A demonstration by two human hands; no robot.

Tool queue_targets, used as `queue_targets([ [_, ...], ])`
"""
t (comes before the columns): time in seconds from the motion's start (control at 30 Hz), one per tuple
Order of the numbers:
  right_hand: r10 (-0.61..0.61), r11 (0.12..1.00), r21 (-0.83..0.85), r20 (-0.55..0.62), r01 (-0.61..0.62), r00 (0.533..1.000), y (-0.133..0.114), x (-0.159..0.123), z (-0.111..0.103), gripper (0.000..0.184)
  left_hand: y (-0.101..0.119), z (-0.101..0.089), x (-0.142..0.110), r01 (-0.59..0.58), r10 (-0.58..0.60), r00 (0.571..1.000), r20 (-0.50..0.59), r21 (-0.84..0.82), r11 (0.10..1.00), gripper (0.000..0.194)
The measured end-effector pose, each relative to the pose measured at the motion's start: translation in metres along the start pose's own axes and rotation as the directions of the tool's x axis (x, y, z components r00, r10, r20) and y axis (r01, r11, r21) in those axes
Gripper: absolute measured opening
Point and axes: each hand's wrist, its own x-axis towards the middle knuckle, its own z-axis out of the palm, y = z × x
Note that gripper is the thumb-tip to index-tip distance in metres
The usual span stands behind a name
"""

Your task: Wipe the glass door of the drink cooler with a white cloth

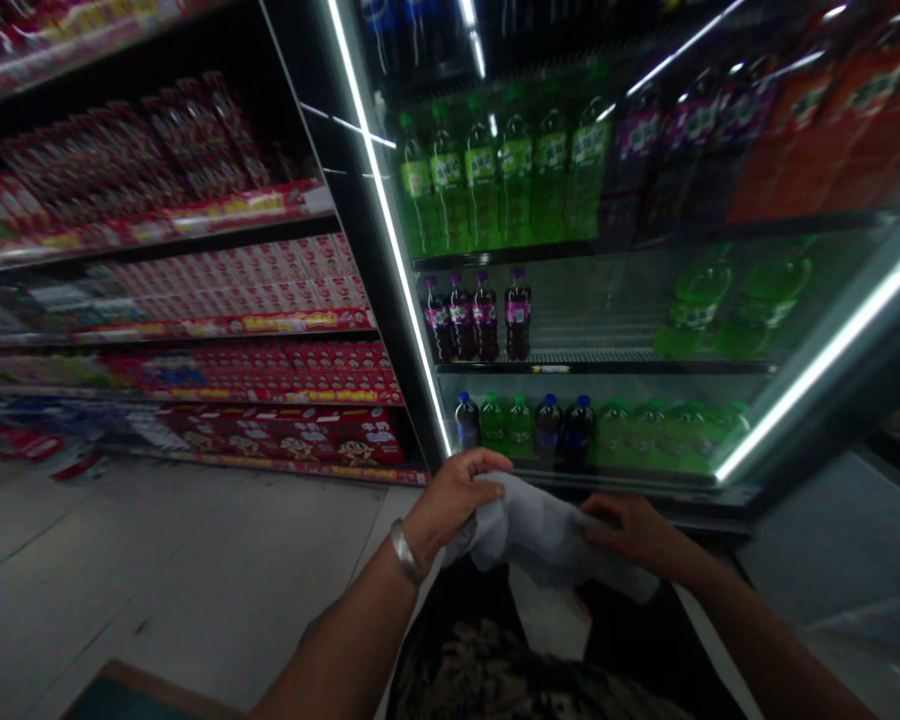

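Observation:
A pale grey cloth hangs bunched between both hands, low in the middle of the view. My left hand, with a metal bangle on its wrist, grips the cloth's left end from above. My right hand holds its right side. Both hands are just in front of the bottom of a drinks cooler, whose glass door stands open at the right. Purple bottles stand on the cooler's middle shelf.
Green bottles fill the cooler's upper shelf; small green and dark bottles line the bottom one. Store shelving with red packaged goods runs along the left. Pale tiled floor lies in front of it.

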Motion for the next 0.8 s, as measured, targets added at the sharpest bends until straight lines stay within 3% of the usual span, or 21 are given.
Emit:
queue_targets([
  [0.13,-0.116,0.974,0.204,0.057,0.102,0.992,-0.033,0.003,0.021,0.057,0.001,0.025,0.001,-0.109,0.046,0.974,0.222,0.28,0.954,0.026],
  [0.2,-0.132,0.96,0.254,0.048,0.116,0.99,-0.048,0.004,0.029,0.058,0.001,0.032,0.003,-0.187,0.116,0.966,0.23,0.32,0.929,0.027],
  [0.27,-0.09,0.967,0.238,-0.007,0.089,0.996,-0.054,0.005,0.032,0.049,0.0,0.033,0.004,-0.201,0.171,0.976,0.134,0.26,0.944,0.032],
  [0.37,-0.013,0.966,0.256,-0.124,0.044,0.992,-0.051,0.004,0.028,0.043,-0.004,0.029,0.003,-0.106,0.105,0.994,0.035,0.04,0.994,0.051],
  [0.5,0.076,0.914,0.405,-0.174,0.001,0.982,-0.038,0.002,0.021,0.052,-0.017,0.021,-0.003,0.042,-0.037,0.992,0.119,-0.039,0.998,0.068],
  [0.67,0.172,0.803,0.596,-0.227,-0.003,0.959,-0.029,0.003,0.02,0.062,-0.032,0.021,-0.007,0.113,-0.095,0.983,0.159,-0.108,0.988,0.058],
  [0.8,0.21,0.782,0.624,-0.27,0.004,0.94,-0.026,0.007,0.022,0.067,-0.039,0.028,-0.008,0.183,-0.152,0.976,0.153,-0.213,0.96,0.053],
])
